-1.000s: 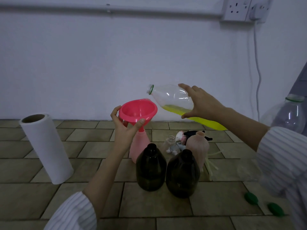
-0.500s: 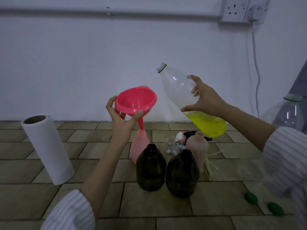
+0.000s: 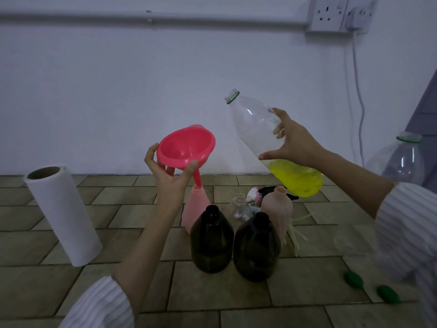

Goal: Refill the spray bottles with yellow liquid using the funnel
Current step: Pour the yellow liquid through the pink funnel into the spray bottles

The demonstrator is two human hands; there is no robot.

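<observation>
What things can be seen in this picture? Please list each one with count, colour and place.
funnel: 1, pink, held above pink bottle
pink bottle: 1, behind dark bottles
dark bottles: 2, front centre
beige bottle: 1, behind right dark bottle
clear bottle: 1, yellow liquid inside, held tilted
paper roll: 1, white, left
caps: 2, green, right floor
left hand: holds funnel
right hand: holds clear bottle

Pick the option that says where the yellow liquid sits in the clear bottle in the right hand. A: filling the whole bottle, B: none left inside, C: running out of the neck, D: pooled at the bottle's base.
D: the clear bottle is held by the right hand neck-up at a slant, and the yellow liquid lies pooled at its base.
</observation>
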